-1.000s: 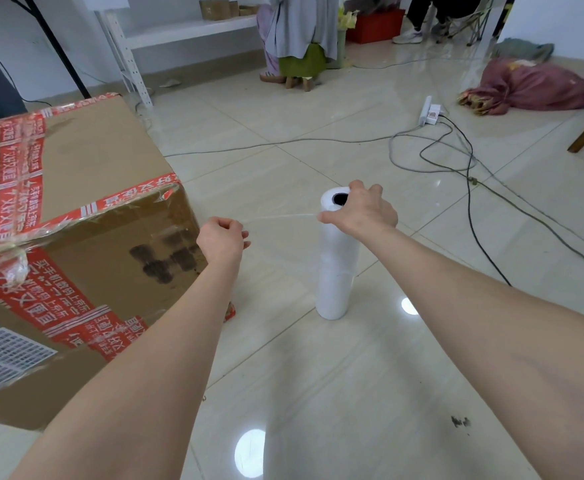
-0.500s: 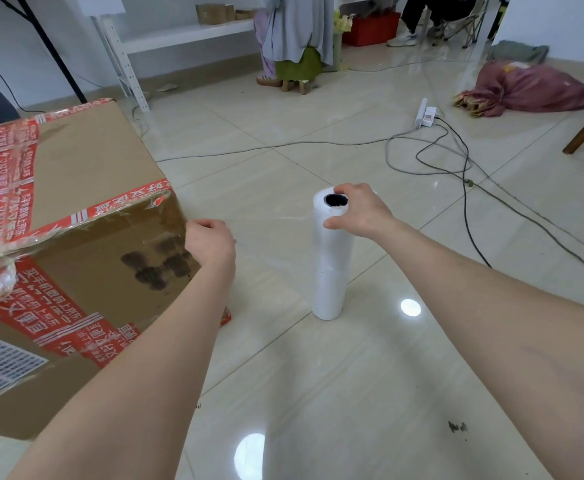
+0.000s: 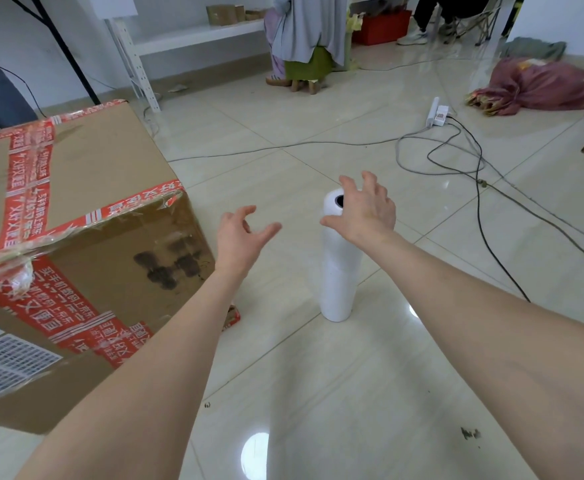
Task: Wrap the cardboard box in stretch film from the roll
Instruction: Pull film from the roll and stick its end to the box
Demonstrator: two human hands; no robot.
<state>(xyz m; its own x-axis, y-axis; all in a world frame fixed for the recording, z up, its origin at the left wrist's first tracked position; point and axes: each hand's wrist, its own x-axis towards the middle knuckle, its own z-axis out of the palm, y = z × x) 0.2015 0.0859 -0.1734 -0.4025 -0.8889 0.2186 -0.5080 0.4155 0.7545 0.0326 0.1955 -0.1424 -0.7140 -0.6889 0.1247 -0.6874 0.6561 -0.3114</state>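
Both hands, left (image 3: 240, 237) and right (image 3: 365, 211), hover spread and empty by the upright white stretch-film roll (image 3: 337, 261), near the red-taped brown cardboard box (image 3: 86, 216).

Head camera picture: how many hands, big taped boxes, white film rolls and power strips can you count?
Hands: 2, the left hand and the right hand
Cardboard box: 1
Film roll: 1
Power strip: 1
Total: 5

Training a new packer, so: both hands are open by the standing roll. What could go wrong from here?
The roll stands on end on glossy tile, gripped by neither the left hand nor the right hand; a nudge could topple it. Loose cables lie beyond it, a possible trip hazard when circling the box.
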